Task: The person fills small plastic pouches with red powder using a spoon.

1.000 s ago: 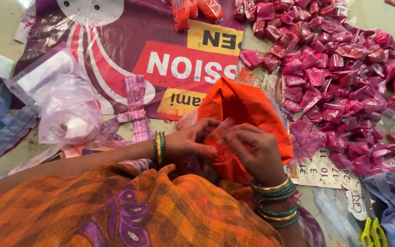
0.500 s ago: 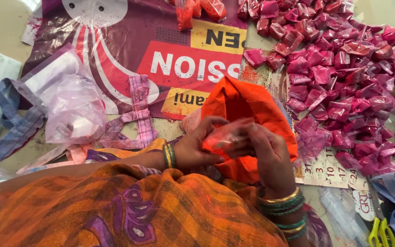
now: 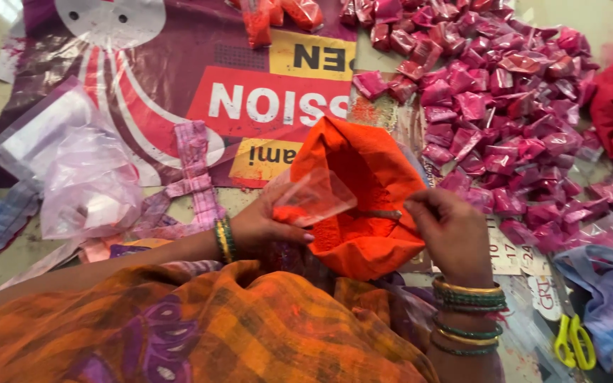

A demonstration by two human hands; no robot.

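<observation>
The small clear pouch (image 3: 311,197), half a second ago bunched between both hands, is now held open by the left hand (image 3: 264,227) over the orange powder bag (image 3: 363,198) on the floor. A thin metal scoop (image 3: 381,213) is pinched by the right hand (image 3: 448,230), so filling appears under way.

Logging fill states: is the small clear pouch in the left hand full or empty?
Mostly empty: the clear pouch in the left hand looks see-through, orange only along its lower edge.
</observation>
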